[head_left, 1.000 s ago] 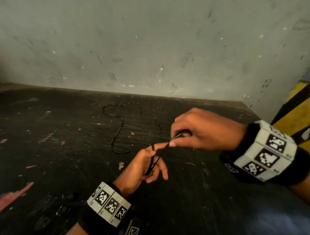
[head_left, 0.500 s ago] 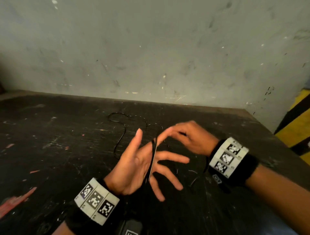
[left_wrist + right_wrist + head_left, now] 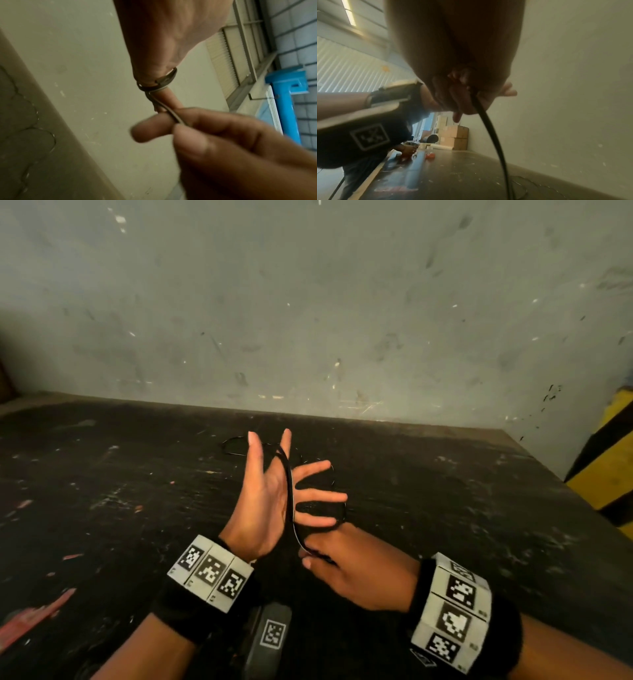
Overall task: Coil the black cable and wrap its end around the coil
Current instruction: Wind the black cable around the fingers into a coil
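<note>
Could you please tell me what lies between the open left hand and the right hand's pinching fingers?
A taut stretch of the black cable runs from the left hand down to the right hand, seen in the head and left wrist views.

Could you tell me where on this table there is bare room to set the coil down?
Bare table lies right of both hands, toward the yellow-striped edge, and far left. It is crowded behind the left hand, where loose black cable lies.

No readable text or labels
</note>
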`<state>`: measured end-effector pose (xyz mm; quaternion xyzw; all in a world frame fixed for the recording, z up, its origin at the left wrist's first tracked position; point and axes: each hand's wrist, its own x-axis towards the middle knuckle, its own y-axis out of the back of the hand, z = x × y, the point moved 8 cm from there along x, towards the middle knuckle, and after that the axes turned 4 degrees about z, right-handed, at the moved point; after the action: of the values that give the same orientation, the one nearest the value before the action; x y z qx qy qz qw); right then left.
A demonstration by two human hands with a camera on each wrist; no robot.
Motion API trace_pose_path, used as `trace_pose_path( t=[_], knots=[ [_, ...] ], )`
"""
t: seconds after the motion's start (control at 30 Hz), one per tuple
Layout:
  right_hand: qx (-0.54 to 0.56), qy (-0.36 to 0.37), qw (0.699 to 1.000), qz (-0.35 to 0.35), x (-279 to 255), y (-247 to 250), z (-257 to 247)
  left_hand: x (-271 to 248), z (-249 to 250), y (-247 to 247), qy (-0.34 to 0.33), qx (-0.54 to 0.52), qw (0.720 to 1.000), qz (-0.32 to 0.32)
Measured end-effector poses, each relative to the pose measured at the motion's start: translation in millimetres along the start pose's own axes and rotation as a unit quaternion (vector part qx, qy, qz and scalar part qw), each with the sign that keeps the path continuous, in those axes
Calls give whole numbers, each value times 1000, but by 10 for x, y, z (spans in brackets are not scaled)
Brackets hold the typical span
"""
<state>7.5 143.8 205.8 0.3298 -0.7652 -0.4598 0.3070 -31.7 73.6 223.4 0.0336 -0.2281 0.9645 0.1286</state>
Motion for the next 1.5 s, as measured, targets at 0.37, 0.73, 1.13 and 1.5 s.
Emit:
trace_pose_path(
  t=[0.37,0.73,1.13,1.5],
  knots=[
    [-128,29,991,4,134,1091,-70,-328,-675,-34,196,212,946,-151],
    [-44,12,985,167,325,1270,538,-599,-424,-209,240,128,932,-238],
    [130,-11,976,174,279,-143,373,-416,58,-359,118,-152,957,-216],
    [-12,3,998,60,59,-25,-288,-241,117,166,57,-8,998,-39]
  ],
)
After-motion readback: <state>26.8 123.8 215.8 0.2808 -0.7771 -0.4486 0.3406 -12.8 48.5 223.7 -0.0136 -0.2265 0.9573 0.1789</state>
